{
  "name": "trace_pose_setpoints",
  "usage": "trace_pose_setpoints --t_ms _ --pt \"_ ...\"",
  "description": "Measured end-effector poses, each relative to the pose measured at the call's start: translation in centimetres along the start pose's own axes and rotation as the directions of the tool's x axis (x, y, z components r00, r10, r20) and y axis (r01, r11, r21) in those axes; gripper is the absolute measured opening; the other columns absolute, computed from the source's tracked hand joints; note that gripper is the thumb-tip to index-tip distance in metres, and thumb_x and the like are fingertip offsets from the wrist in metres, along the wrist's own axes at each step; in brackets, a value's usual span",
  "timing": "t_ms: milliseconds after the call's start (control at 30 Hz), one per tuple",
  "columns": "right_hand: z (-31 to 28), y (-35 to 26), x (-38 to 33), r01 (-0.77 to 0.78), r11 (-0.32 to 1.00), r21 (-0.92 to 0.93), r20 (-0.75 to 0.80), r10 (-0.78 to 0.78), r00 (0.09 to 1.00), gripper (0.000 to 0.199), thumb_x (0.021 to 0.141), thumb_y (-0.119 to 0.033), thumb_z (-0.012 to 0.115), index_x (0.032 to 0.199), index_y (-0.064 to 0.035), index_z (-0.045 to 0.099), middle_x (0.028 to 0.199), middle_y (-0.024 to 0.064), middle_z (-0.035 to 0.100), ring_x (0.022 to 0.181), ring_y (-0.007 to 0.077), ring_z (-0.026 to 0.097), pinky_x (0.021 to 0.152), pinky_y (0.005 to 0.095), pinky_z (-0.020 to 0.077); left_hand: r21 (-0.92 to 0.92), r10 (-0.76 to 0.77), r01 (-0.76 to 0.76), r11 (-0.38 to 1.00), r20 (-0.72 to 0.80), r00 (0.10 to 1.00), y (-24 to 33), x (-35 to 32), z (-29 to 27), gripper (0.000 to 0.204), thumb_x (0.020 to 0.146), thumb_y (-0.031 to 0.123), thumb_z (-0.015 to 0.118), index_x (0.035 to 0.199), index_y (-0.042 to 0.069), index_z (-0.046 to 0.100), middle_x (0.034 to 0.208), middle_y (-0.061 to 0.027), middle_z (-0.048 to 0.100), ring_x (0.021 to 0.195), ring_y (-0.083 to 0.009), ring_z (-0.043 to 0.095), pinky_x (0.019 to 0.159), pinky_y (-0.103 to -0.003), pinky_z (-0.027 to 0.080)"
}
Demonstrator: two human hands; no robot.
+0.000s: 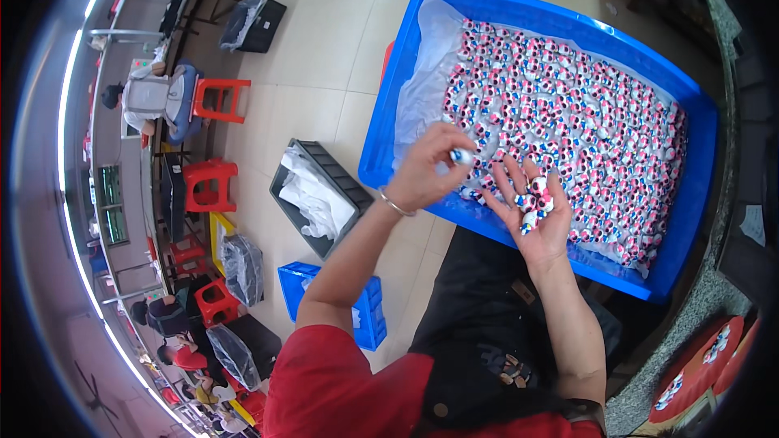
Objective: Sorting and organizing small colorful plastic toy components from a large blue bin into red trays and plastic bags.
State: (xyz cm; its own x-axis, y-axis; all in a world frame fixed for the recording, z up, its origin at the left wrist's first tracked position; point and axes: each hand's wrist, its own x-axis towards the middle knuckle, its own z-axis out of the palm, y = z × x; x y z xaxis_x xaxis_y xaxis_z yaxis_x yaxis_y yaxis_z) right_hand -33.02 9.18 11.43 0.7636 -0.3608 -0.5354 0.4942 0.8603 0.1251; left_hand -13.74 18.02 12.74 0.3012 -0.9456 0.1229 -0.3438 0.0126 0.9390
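Note:
My left hand (430, 166), with a bracelet at its wrist, pinches one small white-and-blue figurine (462, 157) between thumb and fingers. Close to it, my right hand (540, 223) lies palm up with fingers spread, and several small figurines (535, 197) in white, pink and blue rest in the palm. Both hands are over the near side of a large blue tray (649, 292). Dense rows of similar figurines (568, 113) fill most of that tray, and white sheeting (426, 57) lines its left end.
Left of the tray, a grey crate (329, 166) with white sheeting and a blue crate (373, 316) stand on the tiled floor. Farther left are red stools (213, 186), a black bin (256, 24) and seated people (154, 97) at benches. A speckled counter edge (698, 332) runs along the right.

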Motion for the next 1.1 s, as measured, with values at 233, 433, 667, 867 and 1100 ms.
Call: trace_pose_setpoints --t_ms 233,433,667,867,1100 --pt "-0.9 -0.9 -0.5 0.013 1.000 -0.021 0.013 -0.013 1.000 0.040 0.097 -0.035 0.046 0.122 -0.0042 0.049 0.133 0.0184 0.049 0.130 0.0340 0.042 0.104 0.0594 0.0337 0.746 -0.119 -0.067 0.662 0.193 0.974 -6.9 -0.6 -4.5 0.028 0.074 -0.004 0.057 0.101 0.002 0.054 0.098 -0.0143 0.055 0.088 -0.0317 0.059 0.076 -0.037 0.049" --pt "-0.6 -0.9 -0.6 0.019 1.000 -0.020 0.014 -0.019 1.000 0.044 0.097 -0.037 0.044 0.127 -0.0049 0.048 0.137 0.0185 0.046 0.131 0.0336 0.040 0.106 0.0573 0.0322 0.757 -0.178 -0.163 0.633 0.347 0.921 -9.8 0.2 -3.2 0.022 0.073 -0.005 0.055 0.094 0.003 0.054 0.100 -0.0154 0.054 0.093 -0.0356 0.058 0.079 -0.041 0.049" --pt "-0.6 -0.8 0.3 0.064 0.998 -0.021 -0.012 -0.065 0.998 0.047 0.099 -0.040 0.038 0.132 -0.0064 0.044 0.139 0.0186 0.044 0.132 0.0340 0.039 0.107 0.0525 0.0324 0.410 -0.128 0.030 0.911 0.213 0.969 2.7 0.5 1.1 0.024 0.077 0.007 0.070 0.098 0.005 0.059 0.091 -0.0104 0.057 0.071 -0.0235 0.061 0.064 -0.030 0.050" --pt "-1.3 0.5 1.3 0.136 0.983 -0.120 0.061 -0.130 0.990 0.049 0.098 -0.042 0.040 0.127 -0.0023 0.048 0.130 0.0194 0.052 0.128 0.0348 0.044 0.105 0.0467 0.0370 0.301 -0.056 -0.011 0.953 0.212 0.976 3.7 -1.5 7.2 0.030 0.074 0.016 0.076 0.098 0.008 0.060 0.077 -0.0047 0.058 0.068 -0.0162 0.058 0.060 -0.030 0.048" --pt "-1.7 0.0 0.3 0.155 0.987 -0.033 0.030 -0.154 0.988 0.047 0.097 -0.037 0.046 0.130 -0.0034 0.045 0.134 0.0191 0.048 0.132 0.0336 0.039 0.108 0.0473 0.0318 -0.118 -0.192 0.231 0.966 0.274 0.942 3.2 -1.9 6.4 0.031 0.083 0.009 0.068 0.113 0.006 0.060 0.096 -0.0002 0.059 0.079 -0.0085 0.058 0.065 -0.026 0.048"
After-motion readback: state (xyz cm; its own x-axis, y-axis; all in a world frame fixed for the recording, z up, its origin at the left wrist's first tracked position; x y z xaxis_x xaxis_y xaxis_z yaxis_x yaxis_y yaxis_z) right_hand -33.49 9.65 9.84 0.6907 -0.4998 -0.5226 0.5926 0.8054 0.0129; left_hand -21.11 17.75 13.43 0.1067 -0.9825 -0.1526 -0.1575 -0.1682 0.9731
